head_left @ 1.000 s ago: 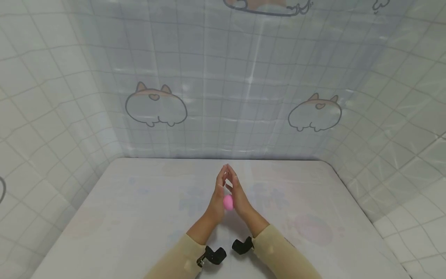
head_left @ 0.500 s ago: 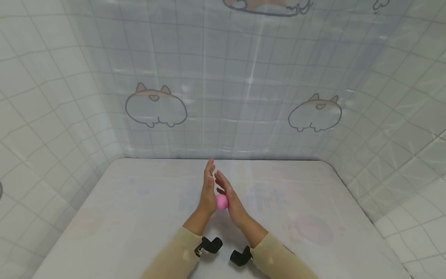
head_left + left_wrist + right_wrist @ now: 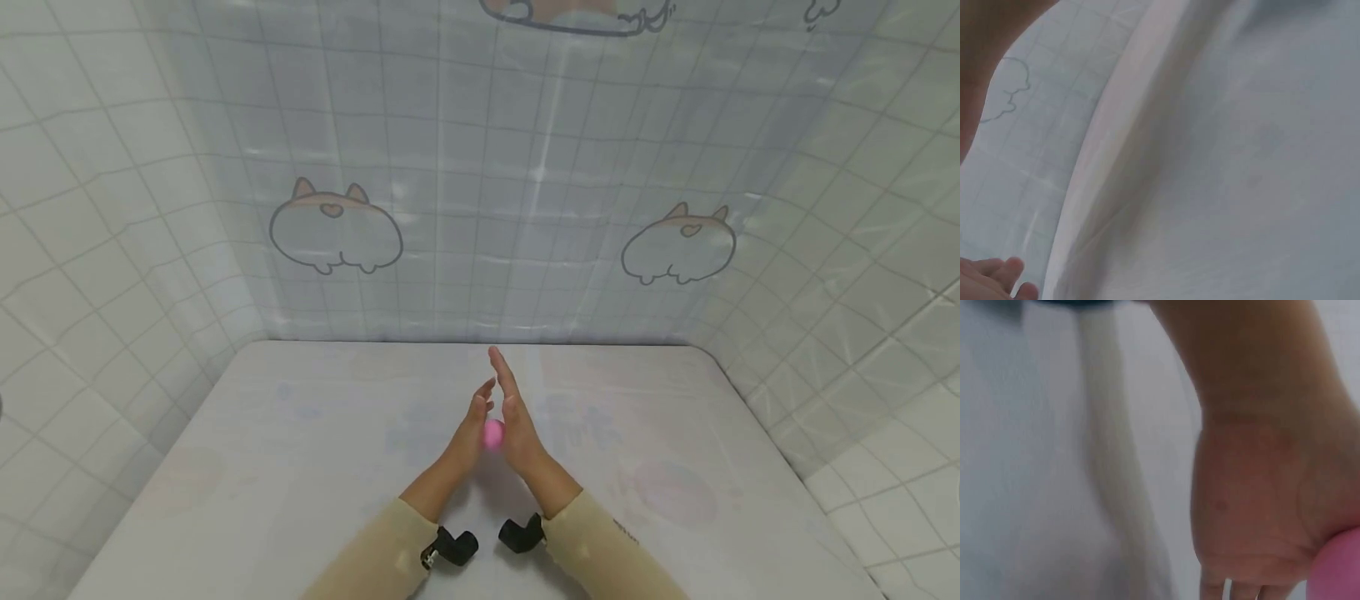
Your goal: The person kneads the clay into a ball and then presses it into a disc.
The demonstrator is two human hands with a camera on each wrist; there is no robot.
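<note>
A smooth pink ball (image 3: 493, 434) sits between two facing palms in the head view. My left hand (image 3: 469, 430) lies along its left side with the fingers extended. On the other side, my right hand (image 3: 517, 423) has straight fingers that reach farther forward than the left ones. In the right wrist view, the ball (image 3: 1341, 572) shows in part at the lower right edge, against the palm of the right hand (image 3: 1254, 500). The left wrist view shows part of an arm and some fingertips, but not the ball.
Beneath the hands is a pale table (image 3: 300, 467) with faint coloured prints. A grid-patterned curtain (image 3: 480, 208) with cartoon animal drawings stands behind it and along both sides. Black wrist cameras (image 3: 456, 547) jut inward from the beige sleeves (image 3: 600, 542).
Half a second ago the left hand was farther forward and both hands stood more to the left. Now the right hand has slid forward, the left back, and the ball has shifted right.
</note>
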